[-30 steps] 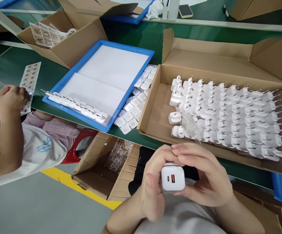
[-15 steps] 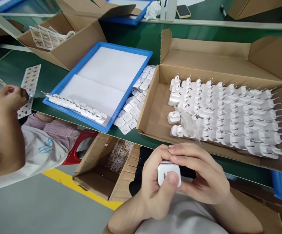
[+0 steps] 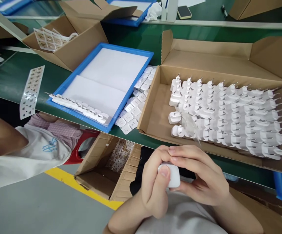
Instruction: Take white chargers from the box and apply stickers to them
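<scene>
Your left hand (image 3: 154,187) and right hand (image 3: 200,177) together clasp one white charger (image 3: 173,175) close to your body, below the near edge of the green table (image 3: 136,37); your left thumb presses its face. By the look of it the work is early: the cardboard box (image 3: 155,110) is packed with rows of chargers, while the blue tray (image 3: 65,86) carries a single row along its near rim, with more lying between tray and box. The tray's white liner offers open room; the box wall and a co-worker's arm (image 3: 1,135) at left hem you in.
</scene>
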Motion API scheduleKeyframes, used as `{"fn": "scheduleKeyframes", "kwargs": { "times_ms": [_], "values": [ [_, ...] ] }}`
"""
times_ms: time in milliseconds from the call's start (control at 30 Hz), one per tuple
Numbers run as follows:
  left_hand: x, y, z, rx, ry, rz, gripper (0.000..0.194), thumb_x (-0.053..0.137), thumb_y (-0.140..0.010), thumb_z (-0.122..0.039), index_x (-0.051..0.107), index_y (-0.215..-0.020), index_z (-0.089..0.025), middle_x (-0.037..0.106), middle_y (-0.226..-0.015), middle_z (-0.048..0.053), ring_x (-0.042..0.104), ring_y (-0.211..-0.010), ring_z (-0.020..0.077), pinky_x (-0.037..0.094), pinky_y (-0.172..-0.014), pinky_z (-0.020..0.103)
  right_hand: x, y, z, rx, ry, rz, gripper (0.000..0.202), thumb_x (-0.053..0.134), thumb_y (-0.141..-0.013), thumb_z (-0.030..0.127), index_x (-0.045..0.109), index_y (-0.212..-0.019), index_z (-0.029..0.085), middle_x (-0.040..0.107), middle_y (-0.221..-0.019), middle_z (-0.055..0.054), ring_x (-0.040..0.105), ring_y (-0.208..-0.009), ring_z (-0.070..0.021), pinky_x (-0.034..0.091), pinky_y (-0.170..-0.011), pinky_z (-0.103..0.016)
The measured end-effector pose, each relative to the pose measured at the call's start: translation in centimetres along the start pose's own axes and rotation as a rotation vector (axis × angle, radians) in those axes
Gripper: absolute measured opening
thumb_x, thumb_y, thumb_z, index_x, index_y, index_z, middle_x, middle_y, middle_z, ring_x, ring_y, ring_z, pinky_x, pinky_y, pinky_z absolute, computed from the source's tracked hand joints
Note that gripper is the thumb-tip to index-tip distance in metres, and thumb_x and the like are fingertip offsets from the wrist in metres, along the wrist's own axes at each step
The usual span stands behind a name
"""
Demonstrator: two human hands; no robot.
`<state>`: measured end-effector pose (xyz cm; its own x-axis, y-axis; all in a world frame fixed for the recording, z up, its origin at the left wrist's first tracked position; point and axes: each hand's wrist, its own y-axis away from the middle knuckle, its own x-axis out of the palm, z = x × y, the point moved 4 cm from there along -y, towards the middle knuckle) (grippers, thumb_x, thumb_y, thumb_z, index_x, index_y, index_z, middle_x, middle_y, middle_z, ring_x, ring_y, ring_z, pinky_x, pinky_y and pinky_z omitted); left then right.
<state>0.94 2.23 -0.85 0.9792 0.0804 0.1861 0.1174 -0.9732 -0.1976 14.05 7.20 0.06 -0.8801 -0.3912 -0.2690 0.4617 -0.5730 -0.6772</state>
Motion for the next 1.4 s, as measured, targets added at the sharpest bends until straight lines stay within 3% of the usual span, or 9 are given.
{"fn": "scheduleKeyframes", "kwargs": {
  "times_ms": [167,300,467,600,767,967,1167,1333,1400],
  "values": [
    [0.05,0.01,-0.05,-0.053,0.061,-0.033,0.042,0.04,-0.115,-0.054,0.067,-0.103,-0.024,0.056,-0.089,0.002,0.051,-0.079,0.0181,0.044,-0.075,0.034,0.01,0.13,-0.22,0.025,0.004,-0.002,0.037,0.071,-0.11,0.026,0.067,-0.144,0.013,0.074,-0.125,-0.014,0.073,-0.125,-0.023,0.063,-0.11,-0.033],
    [-0.02,-0.17,-0.11,-0.075,0.071,-0.052,0.036,0.041,-0.116,-0.04,0.067,-0.098,-0.022,0.058,-0.087,0.002,0.051,-0.077,0.0175,0.043,-0.074,0.034,0.04,0.25,-0.26,0.041,0.012,0.007,0.039,0.068,-0.111,0.026,0.065,-0.149,0.016,0.074,-0.126,-0.014,0.074,-0.123,-0.0253,0.066,-0.105,-0.037],
    [-0.03,-0.24,0.02,-0.128,0.11,-0.025,0.039,0.05,-0.111,-0.057,0.063,-0.1,-0.022,0.054,-0.087,0.002,0.047,-0.075,0.0177,0.042,-0.072,0.034,0.09,0.3,-0.25,0.036,-0.016,-0.002,0.042,0.068,-0.112,0.025,0.063,-0.152,0.014,0.07,-0.13,-0.016,0.069,-0.13,-0.0238,0.062,-0.109,-0.035],
    [-0.02,-0.21,-0.05,-0.086,0.028,0.025,0.021,0.058,-0.111,-0.04,0.061,-0.102,-0.022,0.056,-0.092,0.002,0.049,-0.079,0.0164,0.043,-0.073,0.031,0.12,0.26,-0.31,0.037,-0.023,-0.019,0.042,0.067,-0.112,0.02,0.063,-0.153,0.015,0.069,-0.132,-0.015,0.068,-0.129,-0.0235,0.062,-0.108,-0.036],
    [-0.11,-0.13,-0.23,-0.037,0.059,0.065,0.027,0.066,-0.105,-0.048,0.061,-0.111,-0.022,0.053,-0.096,0.003,0.05,-0.082,0.0177,0.045,-0.077,0.033,-0.02,0.35,-0.38,0.02,-0.043,-0.026,0.042,0.069,-0.11,0.024,0.066,-0.15,0.013,0.071,-0.129,-0.016,0.071,-0.124,-0.0253,0.064,-0.104,-0.037],
    [-0.53,-0.1,-0.47,-0.066,0.004,0.182,0.019,0.062,-0.107,-0.036,0.061,-0.124,-0.027,0.056,-0.108,0.004,0.055,-0.094,0.0204,0.046,-0.083,0.034,0.05,0.84,-0.57,0.026,-0.044,-0.055,0.046,0.069,-0.108,0.02,0.064,-0.154,0.017,0.073,-0.131,-0.016,0.073,-0.122,-0.029,0.067,-0.099,-0.042],
    [-0.62,-0.12,-0.71,-0.074,0.016,0.164,0.021,0.065,-0.105,-0.038,0.06,-0.122,-0.028,0.054,-0.107,0.004,0.054,-0.096,0.0209,0.046,-0.087,0.035,0.26,0.87,-0.69,-0.006,-0.03,-0.029,0.052,0.066,-0.109,0.018,0.058,-0.16,0.017,0.069,-0.133,-0.016,0.069,-0.127,-0.0284,0.066,-0.102,-0.041],
    [-0.62,-0.21,-0.67,0.026,0.01,0.189,0.034,0.064,-0.1,-0.048,0.06,-0.125,-0.027,0.052,-0.103,0.005,0.053,-0.088,0.0221,0.046,-0.078,0.036,0.4,0.87,-0.34,-0.069,0.089,-0.003,0.03,0.063,-0.108,0.014,0.073,-0.137,0.017,0.068,-0.127,-0.014,0.068,-0.124,-0.0251,0.065,-0.101,-0.035],
    [-0.55,-0.27,-0.42,0.025,0.038,0.169,0.031,0.059,-0.104,-0.052,0.062,-0.121,-0.026,0.052,-0.098,0.005,0.051,-0.082,0.021,0.045,-0.074,0.035,0.62,0.79,-0.19,-0.068,0.119,0.015,0.028,0.059,-0.11,0.014,0.071,-0.135,0.016,0.069,-0.126,-0.014,0.068,-0.127,-0.0244,0.063,-0.105,-0.035]
  ]
}}
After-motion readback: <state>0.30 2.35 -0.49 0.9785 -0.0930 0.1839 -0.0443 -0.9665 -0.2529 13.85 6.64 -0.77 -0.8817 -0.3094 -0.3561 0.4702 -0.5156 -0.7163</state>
